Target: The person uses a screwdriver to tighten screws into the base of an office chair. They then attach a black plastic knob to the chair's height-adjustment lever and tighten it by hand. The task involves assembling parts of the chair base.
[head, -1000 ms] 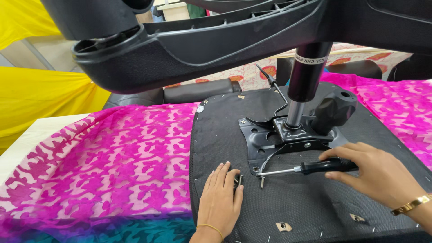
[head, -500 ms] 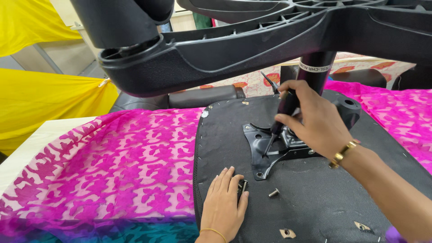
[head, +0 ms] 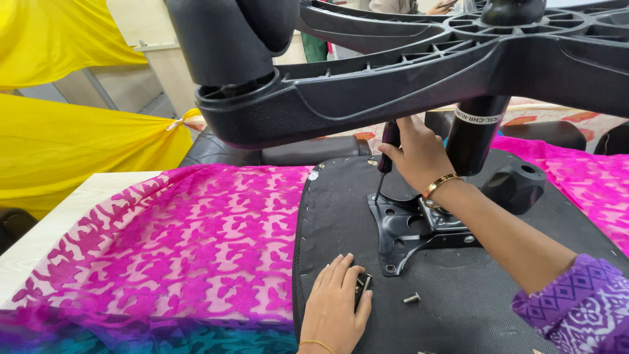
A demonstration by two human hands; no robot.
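The right hand's fingers are closed around a screwdriver, its tip set on the black mounting plate. The left hand's fingers are spread flat on the upturned seat base, a loose screw lying nearby.

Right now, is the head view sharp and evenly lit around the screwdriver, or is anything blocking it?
Head view: evenly lit, no glare or blur; the screwdriver in the right hand is sharp, its tip on the plate. The chair base looms large, hiding the top. Left hand is clear.
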